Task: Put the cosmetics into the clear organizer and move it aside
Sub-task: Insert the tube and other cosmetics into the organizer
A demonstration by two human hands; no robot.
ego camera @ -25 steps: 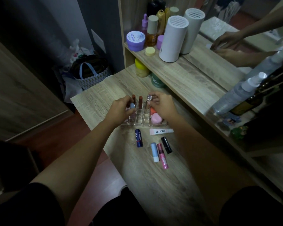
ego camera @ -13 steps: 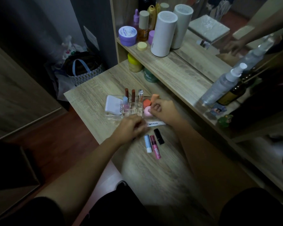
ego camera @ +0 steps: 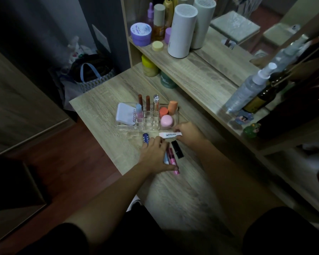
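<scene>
Now that both hands have left the organizer [ego camera: 147, 116], just before it the right hand [ego camera: 189, 133] pinches the white tube [ego camera: 170, 134]; left fingers [ego camera: 159, 144] close over the blue stick [ego camera: 145, 139], grip unclear.

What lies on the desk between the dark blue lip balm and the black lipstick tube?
In the head view, the left hand lies between the dark blue lip balm and the black lipstick tube, partly covering a light blue stick and pink tube.

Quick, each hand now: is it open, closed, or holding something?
Left hand: fingers spread over the loose tubes on the table; whether it grips one cannot be told.
Right hand: fingers pinch the end of the white lip tube.
</scene>
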